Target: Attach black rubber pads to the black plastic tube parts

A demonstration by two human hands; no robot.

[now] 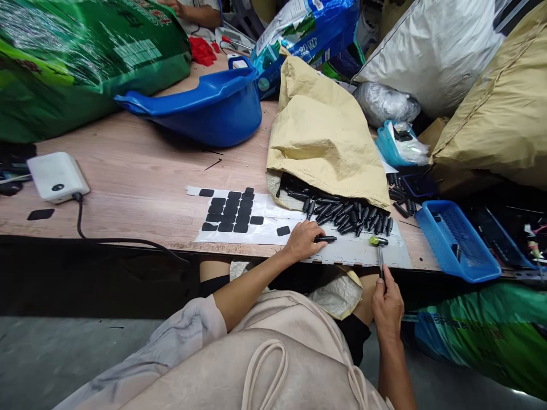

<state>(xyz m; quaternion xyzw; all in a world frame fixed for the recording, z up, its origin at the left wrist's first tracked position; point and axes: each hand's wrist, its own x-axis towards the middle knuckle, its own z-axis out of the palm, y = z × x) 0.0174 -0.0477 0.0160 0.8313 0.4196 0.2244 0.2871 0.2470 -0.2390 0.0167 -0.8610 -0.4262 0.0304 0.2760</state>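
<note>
My left hand (302,241) rests at the table's front edge, its fingers closed on a slim black cylindrical piece (326,238) lying sideways. In my right hand (388,304) is the handle of a small hammer (379,242), whose head has a yellow-green end and sits over a grey board (395,250). Just beyond both hands lies a pile of similar black cylindrical pieces (342,213), spilling from the mouth of a tan woven sack (327,136). Left of my left hand, flat black rounded rectangles (229,218) sit in rows on a white sheet (265,236).
A blue basket (459,239) stands at the right edge. Farther back are a blue scoop-shaped basin (205,111), a green bag (98,74) and large sacks (436,51). A white device (58,176) with a black cable is at left. Another person's arm (199,14) shows at the back.
</note>
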